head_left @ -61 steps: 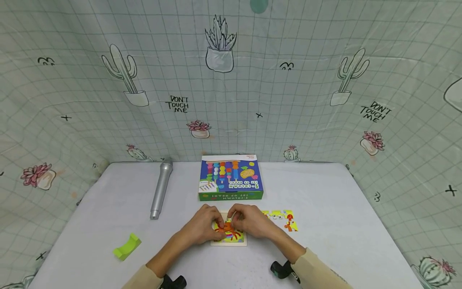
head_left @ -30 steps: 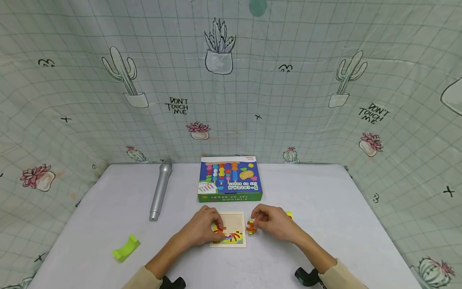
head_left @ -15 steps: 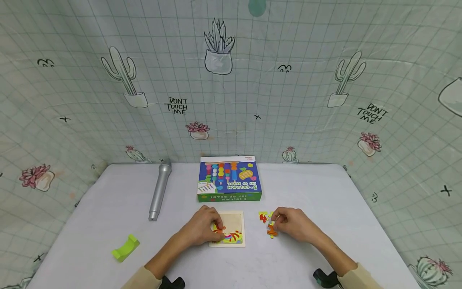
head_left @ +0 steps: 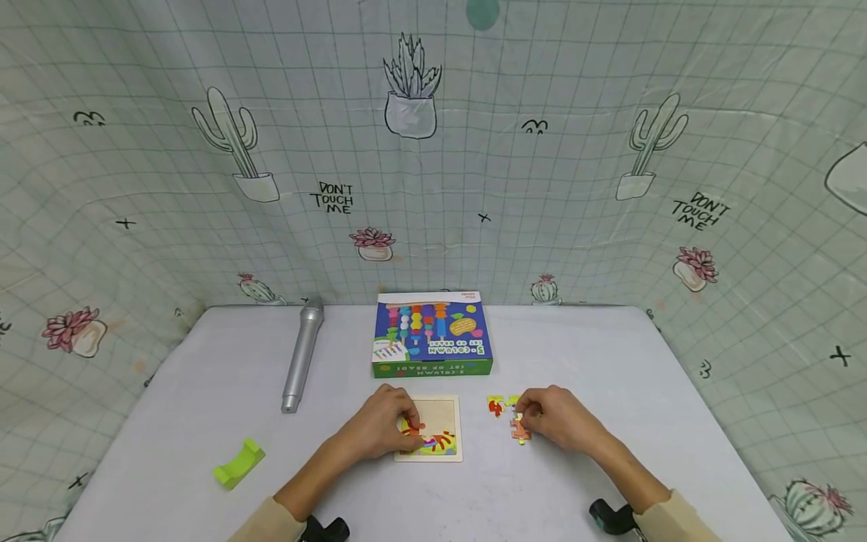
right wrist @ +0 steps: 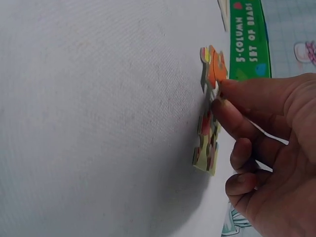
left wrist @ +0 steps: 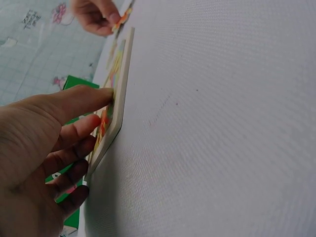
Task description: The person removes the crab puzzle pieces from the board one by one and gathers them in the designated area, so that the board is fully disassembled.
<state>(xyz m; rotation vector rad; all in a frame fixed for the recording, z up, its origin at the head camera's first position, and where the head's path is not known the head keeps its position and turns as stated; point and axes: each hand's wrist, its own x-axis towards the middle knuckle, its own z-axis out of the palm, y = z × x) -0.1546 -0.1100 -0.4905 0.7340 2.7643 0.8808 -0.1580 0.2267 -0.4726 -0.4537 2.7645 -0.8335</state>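
A shallow wooden puzzle tray [head_left: 440, 410] lies in front of me, with yellow, orange and multicoloured pieces along its lower left part. My left hand [head_left: 386, 423] holds the tray at its left side, thumb on the pieces near the front rim; its index fingertip touches an orange piece [left wrist: 103, 121] in the left wrist view. Right of the tray, my right hand [head_left: 558, 418] pinches an orange puzzle piece [right wrist: 216, 64] between thumb and index finger, low over the table. Beside it lie yellow and red puzzle pieces [head_left: 497, 405], partly hidden by the fingers.
A blue and green bead-set box [head_left: 433, 339] stands behind the tray. A silver microphone-shaped rod [head_left: 302, 357] lies back left, and a lime-green curved block [head_left: 239, 463] front left. The white table [head_left: 596, 361] meets a patterned cloth backdrop [head_left: 576, 241].
My right hand has lifted an orange piece out of the tray and carried it right, beside the loose pieces, baring the tray's upper part. My left hand stays on the tray.
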